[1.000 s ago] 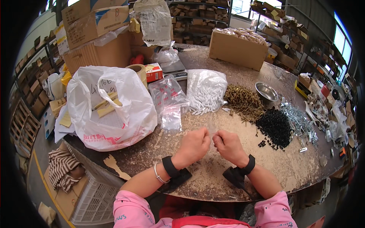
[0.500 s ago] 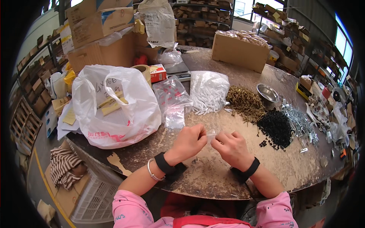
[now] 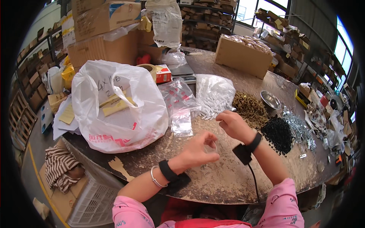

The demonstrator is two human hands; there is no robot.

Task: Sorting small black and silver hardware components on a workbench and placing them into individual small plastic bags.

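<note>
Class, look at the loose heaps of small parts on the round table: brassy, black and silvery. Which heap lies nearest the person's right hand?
The brassy heap: it lies just beyond the right hand, while the black heap and silvery heap lie farther right.

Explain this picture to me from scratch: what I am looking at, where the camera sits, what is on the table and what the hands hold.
This is no machine: a person works with bare hands. The camera is worn on the person's head and looks down, so its wide lens bends straight edges. The left hand holds a small clear plastic bag; the right hand is raised near the white plastic pieces, and what its fingers pinch is too small to tell. On the round table lie a large white bag, a stack of small clear bags, a pile of brass-coloured screws, black small parts, silver screws, a metal bowl and a cardboard box.
</note>
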